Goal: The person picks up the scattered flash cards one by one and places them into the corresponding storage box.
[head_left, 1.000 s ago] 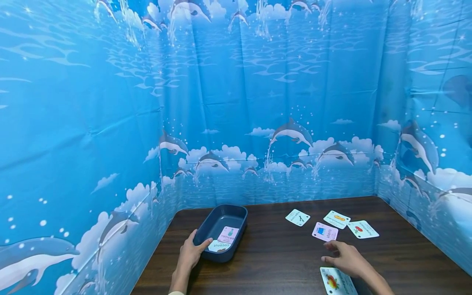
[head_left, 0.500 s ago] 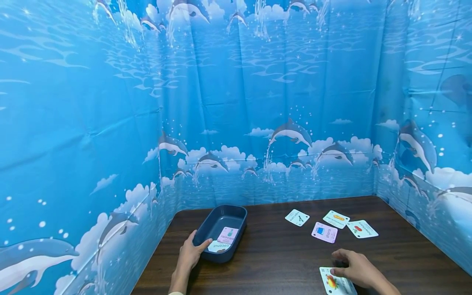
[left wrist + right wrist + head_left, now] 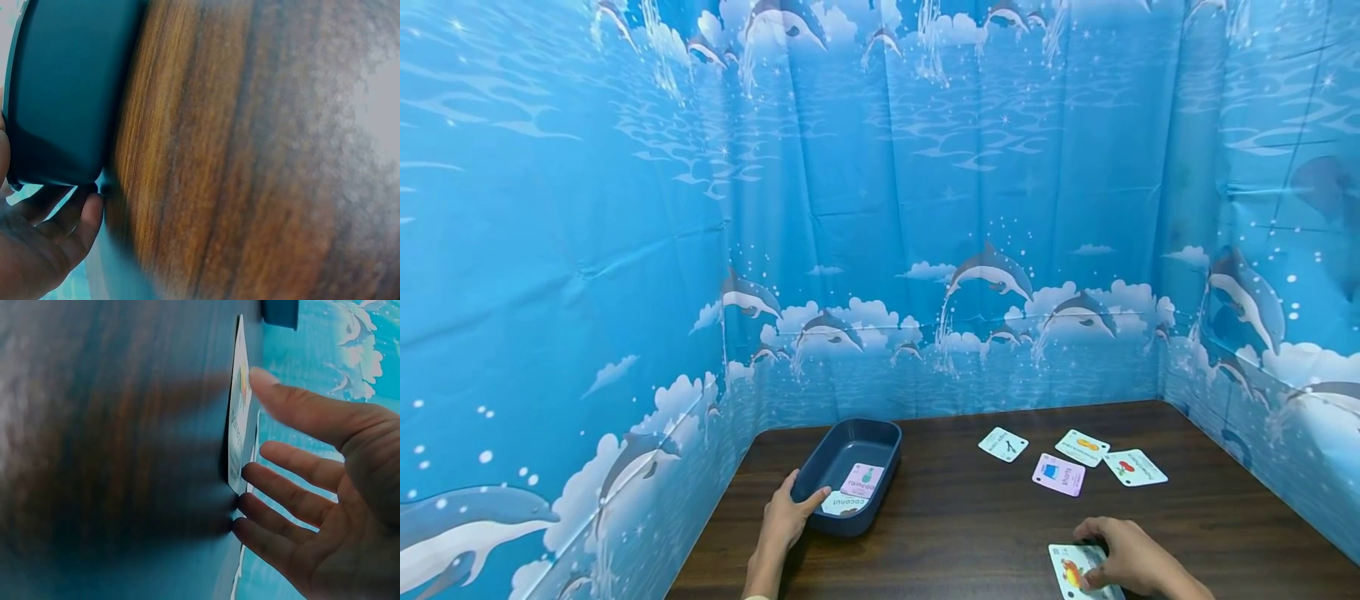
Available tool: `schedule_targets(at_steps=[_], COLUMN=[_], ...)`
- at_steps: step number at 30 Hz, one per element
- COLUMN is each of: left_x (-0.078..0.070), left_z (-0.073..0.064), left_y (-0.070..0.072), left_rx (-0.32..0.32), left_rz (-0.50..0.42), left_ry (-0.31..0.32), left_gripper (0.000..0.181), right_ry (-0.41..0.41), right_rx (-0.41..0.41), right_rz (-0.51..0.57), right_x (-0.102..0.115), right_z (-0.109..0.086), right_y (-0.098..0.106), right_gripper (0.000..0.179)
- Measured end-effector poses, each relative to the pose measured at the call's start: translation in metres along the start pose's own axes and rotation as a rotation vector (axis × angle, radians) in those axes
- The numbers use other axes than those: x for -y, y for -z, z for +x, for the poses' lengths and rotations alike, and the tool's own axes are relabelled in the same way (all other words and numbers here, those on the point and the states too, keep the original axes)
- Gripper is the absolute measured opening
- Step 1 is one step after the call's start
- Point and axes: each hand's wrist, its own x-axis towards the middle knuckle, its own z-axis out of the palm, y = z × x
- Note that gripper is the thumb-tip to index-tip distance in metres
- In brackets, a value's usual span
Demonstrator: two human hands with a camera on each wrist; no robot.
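In the head view my left hand (image 3: 786, 517) grips the near left side of a dark blue container (image 3: 859, 443), thumb over the rim and fingers outside the wall. A pink "raincoat" card (image 3: 862, 478) overlaps a white "coconut" card (image 3: 842, 502) inside it. At the front right, my right hand (image 3: 1126, 554) is over a white card with a colourful fruit picture (image 3: 1070, 573). The right wrist view shows that card (image 3: 239, 406) nearly edge-on, the thumb at its face and the fairly straight fingers (image 3: 290, 481) spread along its edge, close over the tabletop.
Farther back on the brown wooden table (image 3: 955, 508) lie a pink "shorts" card (image 3: 1058, 475), a white card with a yellow-orange picture (image 3: 1082, 447), one with a red picture (image 3: 1136, 467) and another white card (image 3: 1003, 444). Blue dolphin-print curtains (image 3: 955, 208) surround the table.
My right hand has moved back toward me from beside the shorts card, and its thumb has come down over the fruit card. My left hand and the container stay where they were.
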Motion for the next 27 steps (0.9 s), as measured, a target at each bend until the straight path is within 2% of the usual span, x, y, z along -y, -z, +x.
schedule_targets(at_steps=[7,13,19,22,27], left_x=[0.001,0.002,0.002,0.001,0.002], left_z=[0.0,0.0,0.0,0.0,0.0], left_y=[-0.001,-0.001,0.0,0.0,0.0], left_rx=[0.001,0.004,0.005,0.007,0.005], left_rz=[-0.007,-0.016,-0.016,-0.02,-0.019], left_ry=[-0.005,-0.003,0.002,0.004,0.0], left_gripper=[0.099,0.1,0.109,0.107,0.108], right_ry=[0.028,0.021,0.041,0.061,0.077], right_rx=[-0.026,-0.034,0.014,0.032,0.039], right_rz=[0.0,-0.031,-0.093,-0.125,-0.144], right_x=[0.001,0.004,-0.013,-0.023,-0.016], right_z=[0.001,0.002,0.02,0.028,0.025], right_y=[-0.004,-0.004,-0.005,-0.005,-0.002], right_gripper=[0.05,0.048,0.046,0.05,0.05])
